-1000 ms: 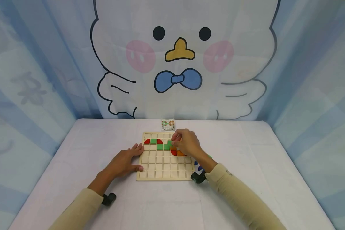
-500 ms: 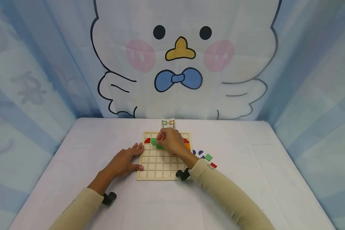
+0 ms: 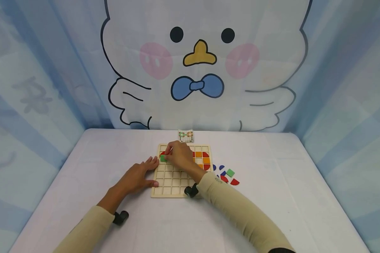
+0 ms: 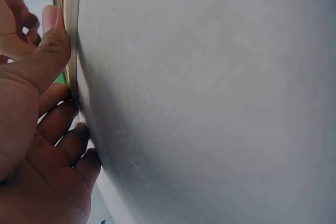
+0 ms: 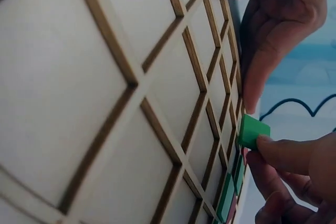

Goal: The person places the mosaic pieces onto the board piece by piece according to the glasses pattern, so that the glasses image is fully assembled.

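My right hand (image 3: 181,154) pinches a green square tile (image 5: 254,131) between thumb and fingers. The tile is at the upper left of a wooden grid board (image 3: 175,182), tilted against the board face in the right wrist view. Beside it, a red quarter-round piece (image 3: 162,153) sits in a cell near the board's left edge. My left hand (image 3: 136,177) lies along that edge, its thumb (image 4: 55,38) and fingertips touching the frame. Red and orange pieces (image 3: 206,160) fill cells at the upper right. My right hand covers part of the upper rows.
Right of the board lie loose pieces: blue half-rounds (image 3: 221,167), a green square (image 3: 230,172) and red quarter-rounds (image 3: 234,181). A small card with a printed coloured pattern (image 3: 185,136) lies behind the board. Beyond the white table hangs a printed curtain (image 3: 196,112).
My right hand has moved left across the board's upper rows to near the left edge, uncovering the red and orange pieces and the loose ones on the right. My left hand has stayed put.
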Demonstrator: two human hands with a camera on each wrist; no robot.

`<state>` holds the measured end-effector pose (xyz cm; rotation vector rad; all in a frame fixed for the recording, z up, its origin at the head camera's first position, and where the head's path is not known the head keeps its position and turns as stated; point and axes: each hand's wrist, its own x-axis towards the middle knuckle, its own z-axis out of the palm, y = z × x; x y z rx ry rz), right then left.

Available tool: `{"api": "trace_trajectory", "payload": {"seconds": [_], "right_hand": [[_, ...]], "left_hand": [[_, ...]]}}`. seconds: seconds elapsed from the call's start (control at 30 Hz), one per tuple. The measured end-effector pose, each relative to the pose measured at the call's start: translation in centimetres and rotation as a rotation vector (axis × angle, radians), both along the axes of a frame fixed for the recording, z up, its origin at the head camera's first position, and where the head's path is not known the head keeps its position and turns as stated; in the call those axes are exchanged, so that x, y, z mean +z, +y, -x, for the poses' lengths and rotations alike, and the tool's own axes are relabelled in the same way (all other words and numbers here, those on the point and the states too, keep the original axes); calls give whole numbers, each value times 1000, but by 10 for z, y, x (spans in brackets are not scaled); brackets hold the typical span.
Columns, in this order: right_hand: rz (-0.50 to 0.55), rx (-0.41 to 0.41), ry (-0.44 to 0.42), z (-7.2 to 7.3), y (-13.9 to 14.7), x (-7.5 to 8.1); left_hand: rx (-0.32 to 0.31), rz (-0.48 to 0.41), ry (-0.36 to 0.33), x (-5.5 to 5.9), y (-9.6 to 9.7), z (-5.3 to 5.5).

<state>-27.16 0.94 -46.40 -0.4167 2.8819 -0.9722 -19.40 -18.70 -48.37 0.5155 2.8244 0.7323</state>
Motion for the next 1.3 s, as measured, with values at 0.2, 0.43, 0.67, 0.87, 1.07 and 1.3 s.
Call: {"api": "trace_trajectory", "payload": {"seconds": [0.2, 0.43, 0.67, 0.87, 1.07, 1.3], "right_hand": [[-52, -5, 6, 0, -7, -2], [-148, 22, 12, 2, -11, -6], [-120, 56, 17, 1, -8, -5], [-4, 63, 7, -5, 7, -2], [69, 51, 19, -15, 33, 8], [108, 3, 8, -24, 70, 16]], "left_hand": [[-3, -6, 4, 0, 0, 1], [13, -3, -12, 1, 2, 1], [4, -5, 2, 0, 1, 1], [6, -3, -5, 0, 1, 0], [10, 7, -11, 1, 2, 0], [19, 18, -8, -1, 3, 0]]}}
